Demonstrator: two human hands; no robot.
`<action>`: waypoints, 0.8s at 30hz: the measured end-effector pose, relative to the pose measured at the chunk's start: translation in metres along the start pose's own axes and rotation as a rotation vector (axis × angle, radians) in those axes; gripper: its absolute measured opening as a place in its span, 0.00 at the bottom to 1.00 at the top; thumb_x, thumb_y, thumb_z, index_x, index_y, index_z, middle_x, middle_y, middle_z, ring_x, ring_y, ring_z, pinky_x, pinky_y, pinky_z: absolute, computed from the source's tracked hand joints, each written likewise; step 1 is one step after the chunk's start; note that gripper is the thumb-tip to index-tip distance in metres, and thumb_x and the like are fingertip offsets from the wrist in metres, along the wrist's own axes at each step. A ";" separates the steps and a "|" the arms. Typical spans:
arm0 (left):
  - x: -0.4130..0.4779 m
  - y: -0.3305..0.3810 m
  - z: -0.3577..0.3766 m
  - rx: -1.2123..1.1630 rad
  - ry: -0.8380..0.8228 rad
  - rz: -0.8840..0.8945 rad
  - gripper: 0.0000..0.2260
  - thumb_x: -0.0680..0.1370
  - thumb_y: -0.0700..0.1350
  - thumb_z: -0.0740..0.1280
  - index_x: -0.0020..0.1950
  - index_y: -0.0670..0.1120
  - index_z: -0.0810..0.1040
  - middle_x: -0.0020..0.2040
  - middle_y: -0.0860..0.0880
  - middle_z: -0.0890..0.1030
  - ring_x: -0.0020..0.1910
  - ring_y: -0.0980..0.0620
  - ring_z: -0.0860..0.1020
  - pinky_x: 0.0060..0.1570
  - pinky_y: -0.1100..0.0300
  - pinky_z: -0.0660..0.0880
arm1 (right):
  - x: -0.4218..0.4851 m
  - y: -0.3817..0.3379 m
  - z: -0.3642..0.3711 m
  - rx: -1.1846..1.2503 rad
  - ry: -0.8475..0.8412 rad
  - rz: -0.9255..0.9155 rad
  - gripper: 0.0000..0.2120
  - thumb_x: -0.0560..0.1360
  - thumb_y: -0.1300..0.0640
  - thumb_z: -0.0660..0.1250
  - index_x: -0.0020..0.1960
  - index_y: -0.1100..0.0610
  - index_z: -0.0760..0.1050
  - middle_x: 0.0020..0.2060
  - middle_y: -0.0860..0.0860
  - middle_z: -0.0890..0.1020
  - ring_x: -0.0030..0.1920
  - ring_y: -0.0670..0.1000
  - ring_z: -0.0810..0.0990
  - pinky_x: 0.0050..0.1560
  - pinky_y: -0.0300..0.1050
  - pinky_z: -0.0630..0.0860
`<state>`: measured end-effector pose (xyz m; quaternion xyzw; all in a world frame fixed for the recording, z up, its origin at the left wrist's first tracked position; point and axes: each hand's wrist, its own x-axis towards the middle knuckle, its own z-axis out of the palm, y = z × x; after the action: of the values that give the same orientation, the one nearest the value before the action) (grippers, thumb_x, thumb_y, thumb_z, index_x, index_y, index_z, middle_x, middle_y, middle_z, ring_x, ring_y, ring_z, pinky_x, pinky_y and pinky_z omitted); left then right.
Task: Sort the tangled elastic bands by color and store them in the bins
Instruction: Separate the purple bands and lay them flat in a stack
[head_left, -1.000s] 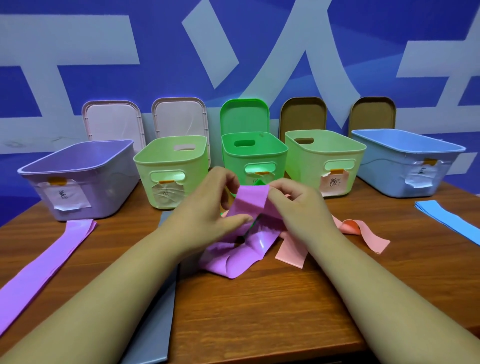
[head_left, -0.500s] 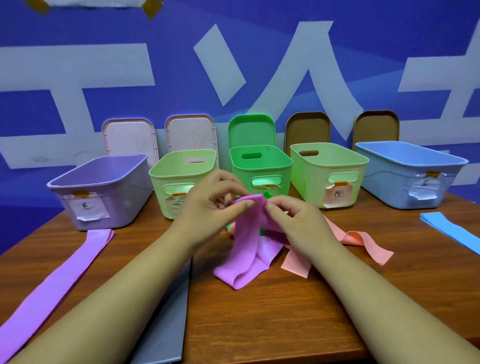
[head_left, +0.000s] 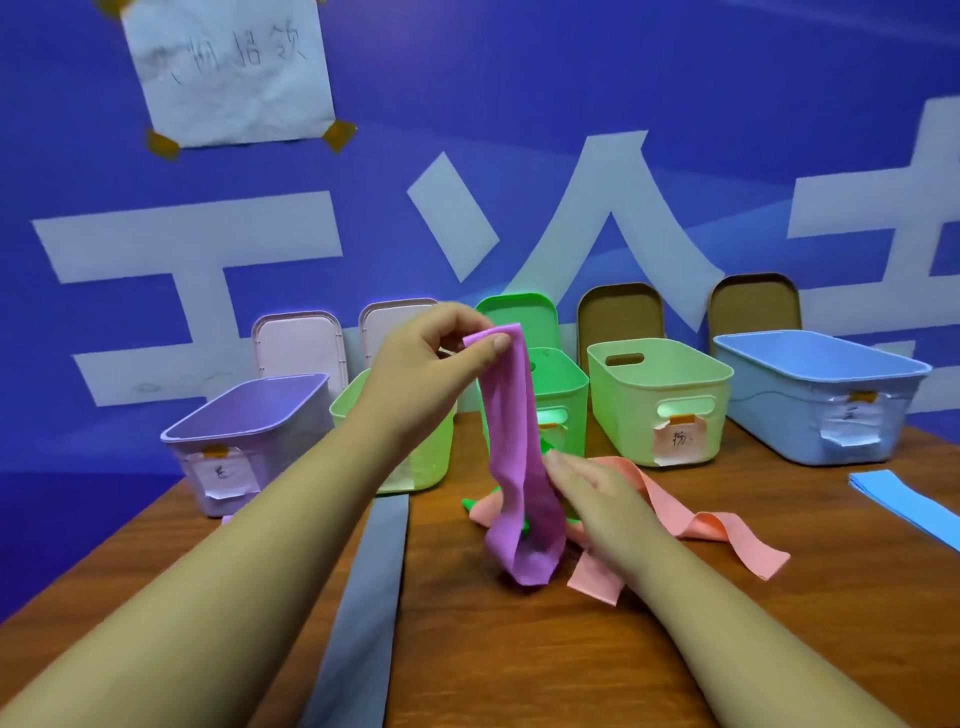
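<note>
Purple band (head_left: 511, 447) is hanging from my left hand (head_left: 431, 358), which is pinching its top end between thumb and fingertips, raised in front of the green bin (head_left: 563, 395). Its lower loop is trailing down onto the wooden table (head_left: 519, 649), just touching the surface at the near end. My right hand (head_left: 592, 491) is lying low beside it, fingers loosely extended and pressing against the band's right edge and the pink band (head_left: 701, 530); I cannot tell whether it is gripping anything. That pink band is sprawling to the right across the table, with a bit of green band (head_left: 470, 503) peeking out beneath the tangle. Further left, a grey band (head_left: 363, 597) is stretching flat toward me. At the far side, the bins are standing in a row: purple bin (head_left: 244, 441) at left, a light green bin (head_left: 415, 457) partly behind my arm, the green one, another pale green bin (head_left: 660, 400), and the blue bin (head_left: 821, 395) at right. A blue band (head_left: 904, 499) is lying near the right edge.
</note>
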<state>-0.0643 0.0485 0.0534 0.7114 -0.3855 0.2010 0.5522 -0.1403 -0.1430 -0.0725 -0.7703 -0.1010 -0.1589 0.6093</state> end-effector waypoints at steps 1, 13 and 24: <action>0.004 0.006 0.002 0.002 0.008 -0.003 0.02 0.80 0.46 0.75 0.48 0.50 0.84 0.41 0.55 0.82 0.41 0.55 0.78 0.42 0.57 0.76 | -0.001 -0.002 0.000 0.052 -0.004 0.021 0.19 0.85 0.38 0.60 0.52 0.44 0.88 0.50 0.40 0.89 0.53 0.37 0.84 0.58 0.41 0.74; 0.044 0.030 0.025 0.007 0.164 -0.152 0.02 0.80 0.48 0.71 0.48 0.51 0.82 0.43 0.52 0.83 0.40 0.57 0.79 0.39 0.64 0.76 | -0.011 -0.013 0.001 0.237 -0.187 0.148 0.11 0.86 0.54 0.66 0.64 0.55 0.82 0.53 0.53 0.89 0.52 0.51 0.88 0.49 0.44 0.83; 0.051 0.016 0.008 -0.191 0.316 -0.446 0.10 0.72 0.50 0.73 0.49 0.49 0.87 0.51 0.43 0.87 0.48 0.46 0.83 0.47 0.50 0.77 | -0.010 0.001 0.004 0.065 -0.323 0.203 0.16 0.83 0.52 0.71 0.70 0.47 0.79 0.53 0.52 0.89 0.47 0.54 0.86 0.53 0.58 0.85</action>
<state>-0.0460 0.0224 0.0976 0.6831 -0.1459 0.1460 0.7005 -0.1490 -0.1392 -0.0777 -0.7719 -0.1242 0.0324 0.6227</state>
